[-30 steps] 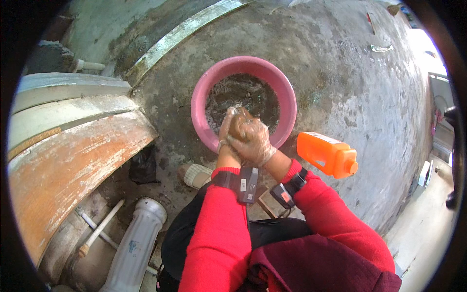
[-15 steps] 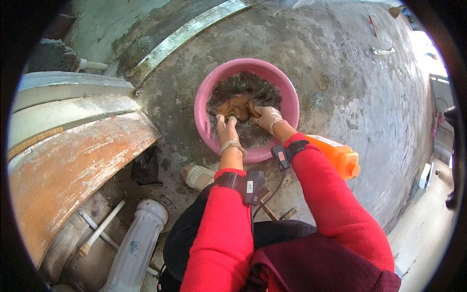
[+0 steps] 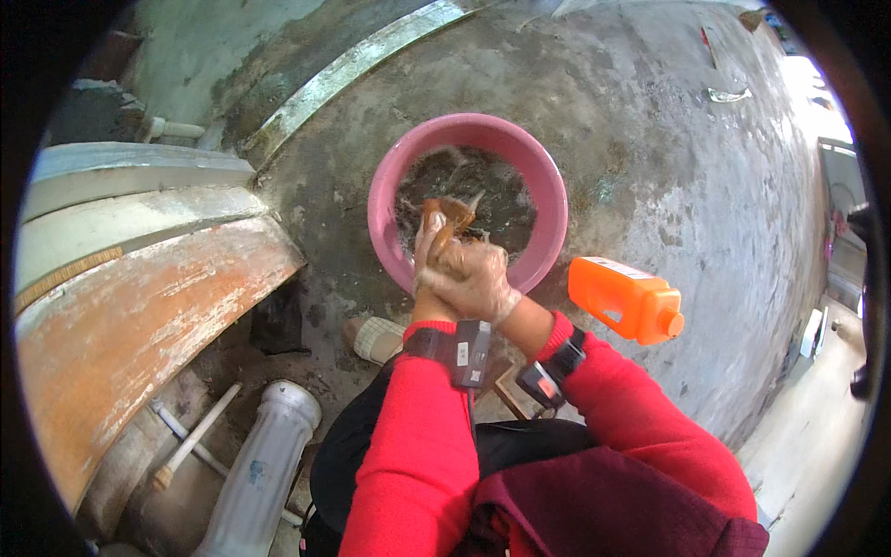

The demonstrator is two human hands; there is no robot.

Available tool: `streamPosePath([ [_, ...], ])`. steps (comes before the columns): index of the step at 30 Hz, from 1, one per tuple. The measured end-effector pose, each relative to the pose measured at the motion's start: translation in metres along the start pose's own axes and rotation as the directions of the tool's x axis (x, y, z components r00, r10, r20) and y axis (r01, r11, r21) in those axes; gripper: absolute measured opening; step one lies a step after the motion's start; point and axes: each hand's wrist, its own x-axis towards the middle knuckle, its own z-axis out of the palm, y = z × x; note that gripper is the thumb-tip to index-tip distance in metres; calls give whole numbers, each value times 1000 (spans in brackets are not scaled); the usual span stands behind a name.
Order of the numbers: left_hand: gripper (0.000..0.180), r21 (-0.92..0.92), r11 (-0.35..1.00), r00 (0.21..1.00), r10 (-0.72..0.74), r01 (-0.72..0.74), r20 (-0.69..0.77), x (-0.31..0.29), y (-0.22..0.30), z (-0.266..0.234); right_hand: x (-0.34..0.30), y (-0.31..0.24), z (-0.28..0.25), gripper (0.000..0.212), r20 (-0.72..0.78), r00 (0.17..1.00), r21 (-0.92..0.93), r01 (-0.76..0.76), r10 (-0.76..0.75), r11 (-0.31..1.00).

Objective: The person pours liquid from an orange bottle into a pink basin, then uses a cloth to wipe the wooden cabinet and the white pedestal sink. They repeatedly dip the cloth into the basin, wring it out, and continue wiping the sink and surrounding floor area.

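Observation:
A pink basin (image 3: 549, 190) of dark, murky water stands on the floor in front of me. Over its near side my two hands are pressed together, both in thin clear gloves. Wet brown cloth (image 3: 453, 213) sticks up from between them. My left hand (image 3: 431, 243) is closed around this cloth, fingers pointing away from me. My right hand (image 3: 478, 277) lies across the left palm with its fingers curled in. The lower part of the cloth is hidden between the hands.
An orange bottle (image 3: 624, 299) with a cap lies on the concrete floor right of the basin. To the left are a worn wooden board (image 3: 158, 316), a white pedestal (image 3: 264, 473) and pipes (image 3: 200, 434). My slippered foot (image 3: 376, 340) is close to the basin's near side.
Both hands have risen out of the water toward me, with the brown cloth. My right hand has come left and closed over the left palm; before, the hands were apart.

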Motion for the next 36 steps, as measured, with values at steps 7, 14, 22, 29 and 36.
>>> streamPosePath([
  [7, 65, 185, 983, 878, 99, -13, -468, 16, -7, 43, 64, 84, -15, 46, 8, 802, -417, -540, 597, 731],
  [14, 81, 515, 850, 786, 243, 110, -569, -4, 4, 25, 39, 151, -17, 30, 11, 755, -207, -639, 655, 741],
  [22, 98, 359, 933, 782, 203, 27, -589, 2, -1, 20, 43, 96, -19, 25, 415, 781, 372, -614, 466, 696],
  [29, 49, 198, 969, 972, 182, -151, -151, -14, 1, 23, 1, -6, -5, 18, 53, 976, 102, 203, -209, 974],
  [36, 51, 68, 998, 948, 37, -16, -317, 11, -4, 36, 48, 52, 5, 30, -112, 953, -193, -298, 281, 935],
])
